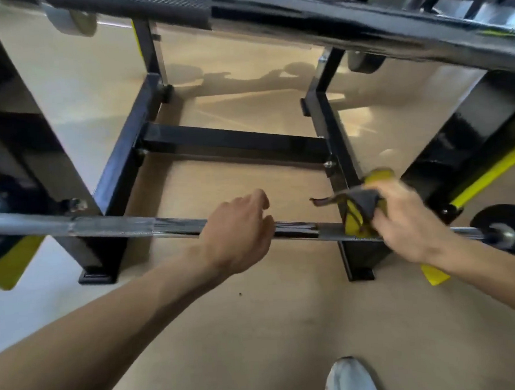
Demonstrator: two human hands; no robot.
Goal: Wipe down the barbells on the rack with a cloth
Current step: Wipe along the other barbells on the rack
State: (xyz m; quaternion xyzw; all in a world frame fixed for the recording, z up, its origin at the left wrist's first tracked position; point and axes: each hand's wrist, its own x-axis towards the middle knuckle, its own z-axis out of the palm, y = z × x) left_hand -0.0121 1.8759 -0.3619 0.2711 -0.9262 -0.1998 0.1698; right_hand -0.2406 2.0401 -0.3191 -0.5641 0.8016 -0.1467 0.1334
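Head view: low barbell [173, 225] lies across the black rack [121, 161], chrome shaft running left to right, small black plate [505, 228] on its right end. Left hand [237, 226] has its grip curled over the shaft near the middle, steadying it. Right hand [408, 215] has its grip closed around a bunched yellow-and-grey cloth [360, 212], pressed on the shaft just beside the rack's right upright [339, 171]. A second bar [391, 36] sits higher up, blurred, close to the camera.

Risks as I read them:
- Cloth is bunched, with a loose tail hanging off to the left. It could snag on the upright or its bolts and pull out of the grip.
- Wiping next to the upright puts the knuckles at risk of hitting steel on a fast stroke.
- Bar may roll if the left grip loosens, so the cloth skids instead of cleaning.
- The section under the left hand gets skipped unless that hand moves.
- Head is close to the upper bar, so rising carelessly means a bump.
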